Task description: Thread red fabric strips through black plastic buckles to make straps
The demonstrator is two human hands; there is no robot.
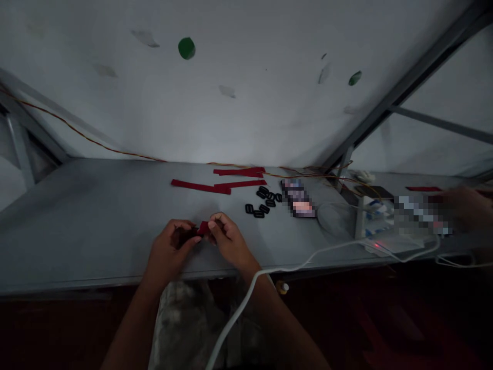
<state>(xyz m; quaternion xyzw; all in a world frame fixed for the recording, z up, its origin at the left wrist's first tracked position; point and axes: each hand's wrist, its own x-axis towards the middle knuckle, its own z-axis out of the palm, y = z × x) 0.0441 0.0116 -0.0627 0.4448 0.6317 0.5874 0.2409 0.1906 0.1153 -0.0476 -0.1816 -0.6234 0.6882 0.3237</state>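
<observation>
Here are the 2 hands, fingertips nearly meeting above the grey table (96,221), a bit of red strip (204,227) between them. The right hand (230,240) pinches it, thumb to forefinger; the left hand (168,251), loosely curled, closes its fingertips on a dark piece (195,232), perhaps a buckle, at the strip's left. Fingers hide the strip's long axis. Loose black buckles (259,214) lie beyond, nearer the right hand. Far right, another person's hand (464,205) blurs.

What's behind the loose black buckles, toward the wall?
Behind the buckles, red strips lie on the table, with thin wires near the wall. Whatever is directly under the strips is covered.
</observation>
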